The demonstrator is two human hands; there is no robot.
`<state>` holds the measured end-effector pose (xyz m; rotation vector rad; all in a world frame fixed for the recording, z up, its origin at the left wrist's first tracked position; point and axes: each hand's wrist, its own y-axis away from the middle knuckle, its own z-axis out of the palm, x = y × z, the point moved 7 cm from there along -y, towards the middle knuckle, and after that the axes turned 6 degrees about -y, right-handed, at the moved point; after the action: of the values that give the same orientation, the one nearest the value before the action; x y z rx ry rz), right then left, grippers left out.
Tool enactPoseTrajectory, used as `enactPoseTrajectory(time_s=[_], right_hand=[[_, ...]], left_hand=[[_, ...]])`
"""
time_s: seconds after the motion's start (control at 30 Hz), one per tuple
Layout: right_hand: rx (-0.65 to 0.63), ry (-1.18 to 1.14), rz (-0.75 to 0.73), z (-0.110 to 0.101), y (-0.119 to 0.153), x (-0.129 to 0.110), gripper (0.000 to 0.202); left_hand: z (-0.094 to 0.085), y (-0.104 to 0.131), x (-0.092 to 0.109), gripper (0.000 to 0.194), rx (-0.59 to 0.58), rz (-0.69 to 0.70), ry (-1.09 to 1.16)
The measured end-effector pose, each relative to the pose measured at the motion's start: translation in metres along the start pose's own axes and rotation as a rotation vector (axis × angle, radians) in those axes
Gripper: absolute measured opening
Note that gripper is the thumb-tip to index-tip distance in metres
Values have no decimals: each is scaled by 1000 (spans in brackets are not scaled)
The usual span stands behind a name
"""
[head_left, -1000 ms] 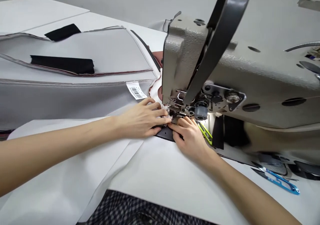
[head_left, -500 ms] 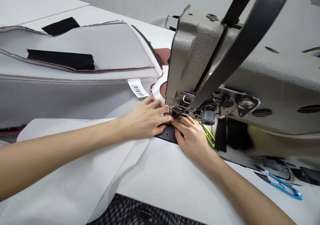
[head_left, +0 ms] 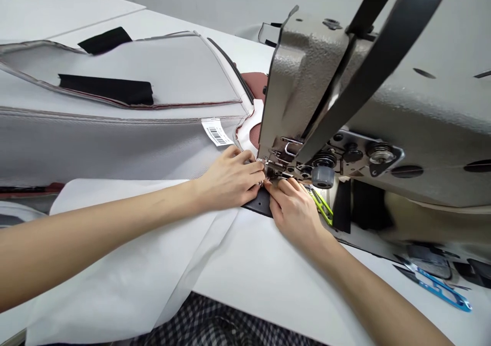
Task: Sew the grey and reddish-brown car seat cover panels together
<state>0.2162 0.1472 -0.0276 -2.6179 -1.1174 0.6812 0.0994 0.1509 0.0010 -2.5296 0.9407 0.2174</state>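
Observation:
My left hand (head_left: 232, 178) rests on the grey-white material (head_left: 146, 154) just left of the needle area of a sewing machine (head_left: 299, 69). Its fingers are bent and drawn together at the fingertips, close to the presser foot. From the right, my right hand (head_left: 294, 205) reaches to the same spot, thumb and forefinger close together by the needle. What lies between the fingertips of either hand is too small to make out. A white label with a barcode (head_left: 217, 132) lies on the material beyond my left hand. A dark metal plate (head_left: 260, 203) shows between the hands.
Black strips (head_left: 107, 89) lie on the spread piece at the left. Yellow-green snips (head_left: 321, 206) are beside the machine bed, and blue snips (head_left: 441, 288) lie at the right. White material (head_left: 115, 264) hangs over the front edge. A grey-black strap (head_left: 376, 64) crosses the machine head.
The view has shifted slightly, moving the machine and material a little rightward in the picture. My left hand's fingers have drawn closer together, and its thumb is less visible.

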Motion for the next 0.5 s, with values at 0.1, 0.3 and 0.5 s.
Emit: enactPoseTrajectory(time_s=[0.1, 0.3, 0.5], right_hand=[[12, -12, 39, 1, 0, 5, 33], [65, -45, 37, -3, 3, 9, 30], [67, -68, 45, -5, 4, 10, 31]], left_hand=[[2, -1, -2, 14, -6, -36, 28], [4, -5, -4, 13, -36, -76, 192], [7, -2, -5, 17, -23, -99, 268]])
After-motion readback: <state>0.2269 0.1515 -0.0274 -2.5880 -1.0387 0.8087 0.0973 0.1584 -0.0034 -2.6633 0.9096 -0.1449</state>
